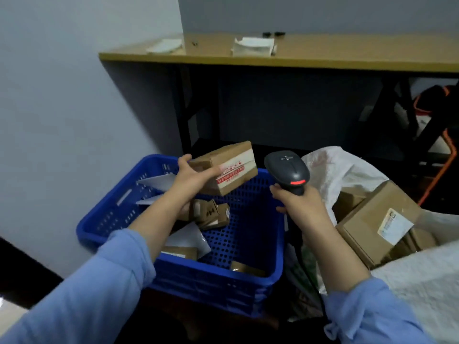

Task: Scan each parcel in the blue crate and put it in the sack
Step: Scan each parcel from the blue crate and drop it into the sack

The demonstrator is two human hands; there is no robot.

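My left hand [191, 177] grips a brown cardboard parcel [228, 165] with red-and-white tape, holding it tilted above the blue crate [248, 244]. My right hand [298, 202] holds a dark handheld scanner [288, 170] by its grip, just right of the parcel; a red light shows on the scanner's head. Several small brown boxes [211, 212] and white mailers [188, 237] lie inside the crate. The white woven sack [342, 170] stands open to the right of the crate, with cardboard boxes [377, 222] in it.
A wooden-topped table [298, 58] with a dark frame stands behind the crate, with white paper packets [253, 45] on top. An orange-and-black bag [439, 135] sits under the table at right. A pale wall [62, 108] borders the left side.
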